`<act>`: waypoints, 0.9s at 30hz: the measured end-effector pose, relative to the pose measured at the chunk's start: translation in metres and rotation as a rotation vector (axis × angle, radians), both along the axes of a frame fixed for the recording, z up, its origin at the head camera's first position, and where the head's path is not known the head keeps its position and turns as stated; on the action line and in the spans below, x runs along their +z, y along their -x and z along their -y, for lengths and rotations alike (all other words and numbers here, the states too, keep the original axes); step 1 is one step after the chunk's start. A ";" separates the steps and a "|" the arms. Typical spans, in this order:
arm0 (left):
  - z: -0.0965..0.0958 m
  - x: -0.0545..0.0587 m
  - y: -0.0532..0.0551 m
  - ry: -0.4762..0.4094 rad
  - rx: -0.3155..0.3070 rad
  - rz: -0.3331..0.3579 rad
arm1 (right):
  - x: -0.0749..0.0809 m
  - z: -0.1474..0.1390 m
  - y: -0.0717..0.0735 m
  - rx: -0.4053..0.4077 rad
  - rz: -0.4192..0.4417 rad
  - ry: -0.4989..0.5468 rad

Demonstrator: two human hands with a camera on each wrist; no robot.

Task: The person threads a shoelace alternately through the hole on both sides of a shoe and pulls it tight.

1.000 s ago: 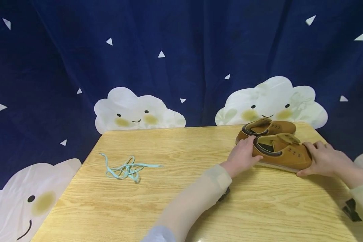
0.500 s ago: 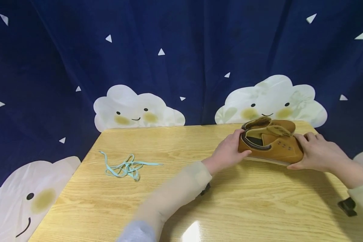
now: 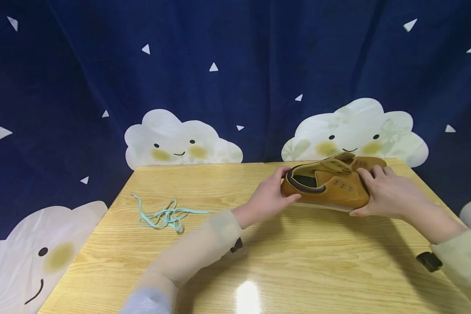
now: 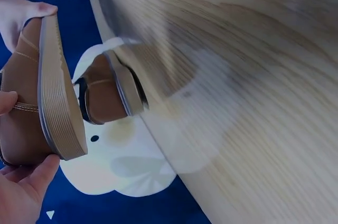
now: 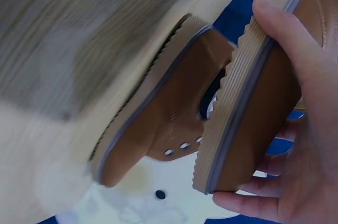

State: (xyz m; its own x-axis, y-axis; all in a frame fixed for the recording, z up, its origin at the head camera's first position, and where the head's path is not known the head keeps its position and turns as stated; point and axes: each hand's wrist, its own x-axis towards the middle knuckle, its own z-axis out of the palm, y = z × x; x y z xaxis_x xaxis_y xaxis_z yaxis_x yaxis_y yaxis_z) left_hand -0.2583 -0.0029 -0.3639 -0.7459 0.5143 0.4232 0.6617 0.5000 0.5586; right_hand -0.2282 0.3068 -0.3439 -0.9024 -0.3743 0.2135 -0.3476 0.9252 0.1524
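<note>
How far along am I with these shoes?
Done: the nearer shoe is already off the table. In hand: the left hand grips its heel, the right hand its toe. Likely left: setting it down and perhaps lacing, since its visible eyelets are bare and the blue lace lies loose. The other shoe stands behind.

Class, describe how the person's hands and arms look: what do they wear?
The left hand and right hand are ungloved. The left sleeve is pale beige, with light blue-grey cloth further up; the right sleeve is pale too. A black piece shows beside each sleeve.
</note>
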 end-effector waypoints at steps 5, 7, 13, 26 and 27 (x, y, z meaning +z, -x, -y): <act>0.019 0.000 -0.002 -0.064 0.008 0.076 | 0.002 0.020 0.002 0.024 -0.014 -0.012; 0.027 0.000 -0.003 -0.081 0.008 0.099 | 0.001 0.029 0.002 0.027 -0.001 -0.013; 0.049 -0.005 -0.004 -0.117 -0.006 0.128 | -0.005 0.052 0.004 0.032 0.032 -0.007; 0.097 -0.020 -0.010 -0.158 0.018 0.162 | -0.017 0.100 0.005 0.065 0.032 -0.019; 0.100 -0.022 -0.011 -0.159 0.022 0.168 | -0.020 0.103 0.005 0.070 0.031 -0.017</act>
State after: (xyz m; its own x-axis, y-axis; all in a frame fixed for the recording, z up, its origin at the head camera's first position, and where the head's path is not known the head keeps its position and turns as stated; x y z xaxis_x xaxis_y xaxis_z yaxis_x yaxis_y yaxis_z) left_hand -0.2475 -0.1031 -0.3858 -0.8230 0.4339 0.3666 0.5427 0.4099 0.7331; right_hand -0.2332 0.2033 -0.3635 -0.8801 -0.4400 0.1786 -0.4163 0.8958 0.1557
